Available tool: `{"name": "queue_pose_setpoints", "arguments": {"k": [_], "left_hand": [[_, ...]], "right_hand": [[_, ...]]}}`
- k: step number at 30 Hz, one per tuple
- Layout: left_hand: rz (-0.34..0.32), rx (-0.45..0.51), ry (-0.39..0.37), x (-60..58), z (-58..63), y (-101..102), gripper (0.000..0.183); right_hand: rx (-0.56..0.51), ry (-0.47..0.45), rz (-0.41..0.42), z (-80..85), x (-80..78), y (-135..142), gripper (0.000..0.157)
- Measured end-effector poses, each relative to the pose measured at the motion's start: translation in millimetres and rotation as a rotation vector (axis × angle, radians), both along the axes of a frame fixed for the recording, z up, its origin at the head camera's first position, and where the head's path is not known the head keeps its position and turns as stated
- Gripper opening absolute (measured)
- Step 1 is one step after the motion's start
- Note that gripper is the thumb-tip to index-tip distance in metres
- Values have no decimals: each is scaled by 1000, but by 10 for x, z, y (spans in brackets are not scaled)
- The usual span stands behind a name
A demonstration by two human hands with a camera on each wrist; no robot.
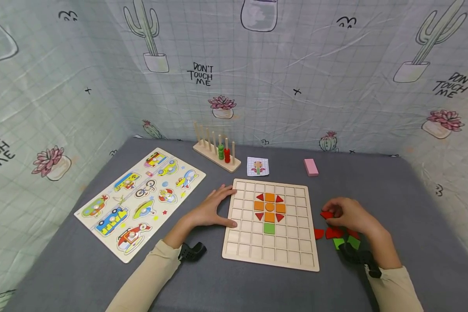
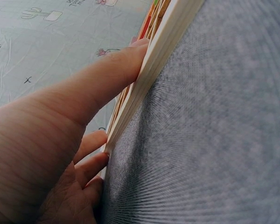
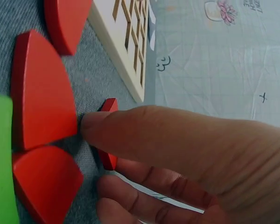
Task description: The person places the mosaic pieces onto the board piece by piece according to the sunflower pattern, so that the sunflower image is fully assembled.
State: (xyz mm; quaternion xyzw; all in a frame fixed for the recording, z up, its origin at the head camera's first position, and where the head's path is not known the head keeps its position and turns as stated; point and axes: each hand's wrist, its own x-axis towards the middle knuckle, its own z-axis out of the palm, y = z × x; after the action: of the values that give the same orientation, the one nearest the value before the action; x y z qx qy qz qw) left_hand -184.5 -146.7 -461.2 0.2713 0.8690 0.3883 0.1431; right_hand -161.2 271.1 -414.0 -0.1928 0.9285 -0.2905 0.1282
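Observation:
A wooden grid board (image 1: pixel 249 245) lies in the middle of the table. On it, orange squares (image 1: pixel 270 197) and small red pieces (image 1: pixel 279 217) surround an orange circle (image 1: pixel 270 207), with a green square (image 1: pixel 269 228) below. My left hand (image 1: pixel 212 210) touches the board's left edge, thumb and fingers spread apart; in the left wrist view the thumb (image 2: pixel 107 70) presses against its side. Right of the board, my right hand (image 1: pixel 347 213) pinches a red quarter-circle piece (image 1: pixel 326 214) between thumb and fingers. Loose red pieces (image 3: pixel 46 93) lie close below this hand, beside green squares (image 1: pixel 353 242).
A vehicle puzzle board (image 1: pixel 161 225) lies at the left. Behind the grid board are a peg stand (image 1: pixel 203 149) with green and red beads, a pattern card (image 1: pixel 258 166) and a pink block (image 1: pixel 311 167). A printed cloth (image 1: pixel 257 56) hangs around the table.

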Motion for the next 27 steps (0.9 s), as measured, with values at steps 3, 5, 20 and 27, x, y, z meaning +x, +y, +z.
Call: {"name": "queue_pose_setpoints", "arguments": {"k": [3,5,20,27], "left_hand": [[-2,-1,-1,1,8,-7,95],[-1,-3,1,-1,11,-11,95],[5,-19,-4,1,-3,1,96],[-5,-2,-3,16,27,3,95]], "right_hand": [[-15,6,13,8,1,-27,24],[-29,7,18,21,7,-56,25],[-73,3,129,84,105,-495,26],[-101,-26,188,58,160,-683,24]]}}
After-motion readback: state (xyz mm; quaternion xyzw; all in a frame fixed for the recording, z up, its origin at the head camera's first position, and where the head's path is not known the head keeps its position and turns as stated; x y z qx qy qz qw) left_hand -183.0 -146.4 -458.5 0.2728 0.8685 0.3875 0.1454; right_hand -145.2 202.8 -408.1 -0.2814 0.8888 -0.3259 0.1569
